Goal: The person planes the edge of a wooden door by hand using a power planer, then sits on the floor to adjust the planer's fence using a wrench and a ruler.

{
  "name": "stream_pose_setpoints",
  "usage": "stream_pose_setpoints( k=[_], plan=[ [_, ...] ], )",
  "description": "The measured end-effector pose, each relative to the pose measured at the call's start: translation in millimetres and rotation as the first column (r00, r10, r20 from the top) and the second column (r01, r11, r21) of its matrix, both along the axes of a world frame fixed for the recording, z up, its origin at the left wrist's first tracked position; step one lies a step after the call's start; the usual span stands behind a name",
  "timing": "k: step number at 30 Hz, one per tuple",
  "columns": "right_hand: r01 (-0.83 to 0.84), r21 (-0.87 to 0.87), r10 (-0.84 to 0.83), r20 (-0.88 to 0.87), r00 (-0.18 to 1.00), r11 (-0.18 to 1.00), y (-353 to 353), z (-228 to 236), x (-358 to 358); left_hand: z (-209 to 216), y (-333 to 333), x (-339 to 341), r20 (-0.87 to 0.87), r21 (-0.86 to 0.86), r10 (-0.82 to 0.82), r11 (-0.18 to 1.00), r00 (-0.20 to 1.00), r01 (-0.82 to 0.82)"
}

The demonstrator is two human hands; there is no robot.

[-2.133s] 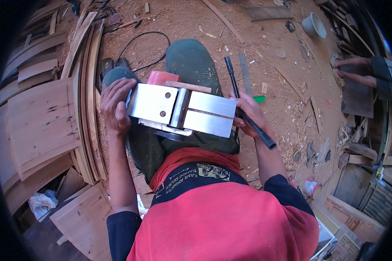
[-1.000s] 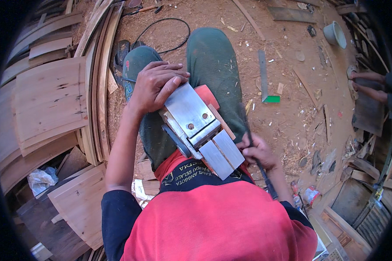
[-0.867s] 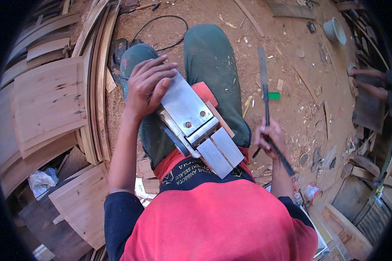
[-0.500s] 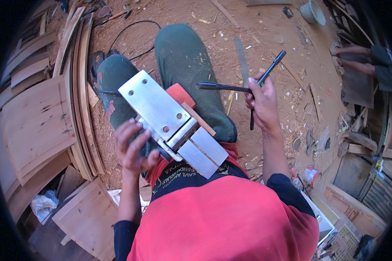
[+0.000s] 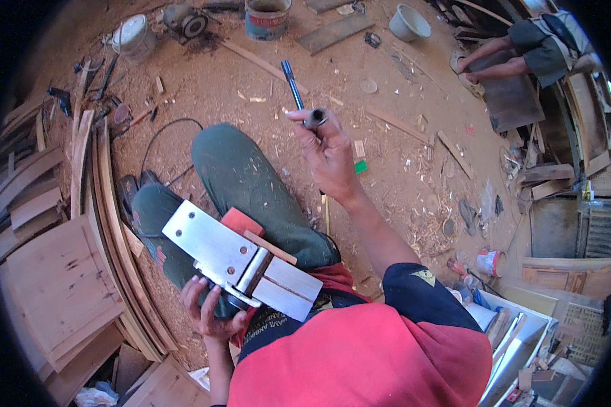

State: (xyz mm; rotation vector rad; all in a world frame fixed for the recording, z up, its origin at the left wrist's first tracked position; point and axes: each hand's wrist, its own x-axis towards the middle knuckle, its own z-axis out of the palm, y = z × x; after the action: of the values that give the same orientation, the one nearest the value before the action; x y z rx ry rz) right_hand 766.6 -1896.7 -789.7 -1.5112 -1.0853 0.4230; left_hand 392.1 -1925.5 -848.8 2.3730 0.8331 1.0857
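An electric hand planer lies upside down across my lap, its silvery sole facing up, with the cutter slot between the long and the short plate. Beside it show an orange-red part and a thin wooden strip. My left hand grips the planer's near left side, fingers curled at a round black part. Raised beyond my right knee, my right hand is closed around a black three-armed socket wrench. One arm of it points away and another points up at me; its centre is hidden by the fingers.
Boards and panels are stacked at the left. Wood chips cover the dirt floor, with a white bucket, a paint pail and a bench grinder farther off. Another person's legs show at upper right. A white box holds scraps.
My right hand has swung up and left with the wrench, turning it. My left hand, open beside the planer before, has closed on its side. The view has shifted.
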Motion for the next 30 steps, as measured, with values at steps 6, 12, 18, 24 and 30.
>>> stream_pose_setpoints(
  k=[6,12,18,24,30],
  plan=[
    [0.033,0.034,-0.041,0.251,0.967,0.999,3,-1,-2,0,-7,-4,-0.021,-0.025,-0.011,1.000,1.000,0.011],
    [0.033,0.032,-0.039,0.227,0.973,0.999,2,-8,2,3,-13,1,-0.034,-0.059,0.000,0.998,0.999,-0.002],
    [-0.032,0.136,0.103,-0.555,0.825,0.990,13,-20,2,2,-14,3,0.015,0.058,0.031,0.998,0.999,-0.032],
    [-0.053,0.000,0.038,-0.695,0.718,0.999,-3,0,38,16,-9,12,-0.005,0.032,-0.022,0.999,1.000,0.023],
    [-0.025,-0.144,0.001,-0.164,0.986,0.989,6,25,6,12,-17,7,0.028,0.049,-0.018,0.999,0.999,0.017]
  ],
)
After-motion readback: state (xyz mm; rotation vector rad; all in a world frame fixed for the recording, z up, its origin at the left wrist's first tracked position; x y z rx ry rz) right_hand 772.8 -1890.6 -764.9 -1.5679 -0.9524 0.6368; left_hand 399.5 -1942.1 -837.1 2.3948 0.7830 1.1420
